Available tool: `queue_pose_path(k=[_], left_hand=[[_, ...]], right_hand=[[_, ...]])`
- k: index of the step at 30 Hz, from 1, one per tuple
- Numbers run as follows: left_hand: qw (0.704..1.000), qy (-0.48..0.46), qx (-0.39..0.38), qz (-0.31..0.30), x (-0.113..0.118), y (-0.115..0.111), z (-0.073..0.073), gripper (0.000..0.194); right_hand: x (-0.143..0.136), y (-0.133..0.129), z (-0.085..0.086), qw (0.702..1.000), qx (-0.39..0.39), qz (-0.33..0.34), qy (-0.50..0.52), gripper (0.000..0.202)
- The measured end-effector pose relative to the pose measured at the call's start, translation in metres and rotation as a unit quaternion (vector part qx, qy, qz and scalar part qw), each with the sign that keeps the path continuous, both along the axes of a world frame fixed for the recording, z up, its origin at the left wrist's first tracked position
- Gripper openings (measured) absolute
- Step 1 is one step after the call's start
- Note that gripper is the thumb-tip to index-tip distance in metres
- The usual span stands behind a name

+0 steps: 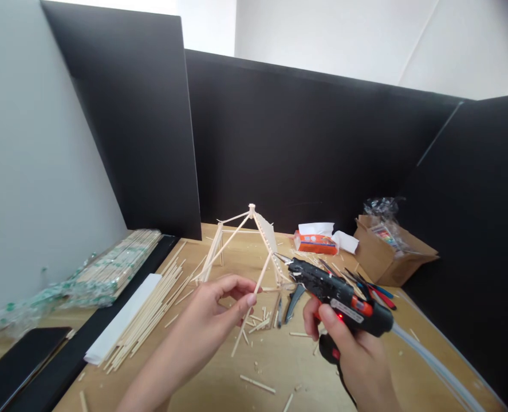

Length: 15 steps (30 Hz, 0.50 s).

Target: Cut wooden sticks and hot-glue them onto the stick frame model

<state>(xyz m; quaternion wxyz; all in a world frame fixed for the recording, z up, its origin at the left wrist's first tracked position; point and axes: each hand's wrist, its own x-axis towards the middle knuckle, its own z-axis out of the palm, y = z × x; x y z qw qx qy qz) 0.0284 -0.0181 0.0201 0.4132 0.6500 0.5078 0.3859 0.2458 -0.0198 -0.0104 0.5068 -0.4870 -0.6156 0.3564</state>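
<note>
Between the thumb and fingers of my left hand (225, 309) is a thin wooden stick (260, 277), tilted with its upper end toward the glue gun's nozzle. My right hand (352, 349) grips a black and orange glue gun (331, 292) by its handle; a small red light glows on it and a clear glue stick trails from the back. The nozzle tip is at or very near the stick's upper end. Just behind stands a small house-like frame (236, 229) of wooden sticks, with a roof panel (267, 232) on its right side. My left hand hides part of its base.
Loose sticks (150, 315) lie on white paper at left, beside bagged sticks (120, 263) and a dark phone-like slab (22, 366). Pliers (295, 301) and offcuts lie mid-table. An orange package (316, 242), cardboard box (391, 252) and tools (380, 294) are at right. Black panels (300, 143) surround the table.
</note>
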Motion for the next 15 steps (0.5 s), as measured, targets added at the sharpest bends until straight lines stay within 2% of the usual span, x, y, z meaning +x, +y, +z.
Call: queue_pose_path(k=[15], left_hand=[[1.000,0.009,0.003,-0.007,0.0006,-0.0027,0.0009,0.026]], right_hand=[[-0.0021,0.0002,0.0052,1.000,0.023,-0.001,0.001,0.043]])
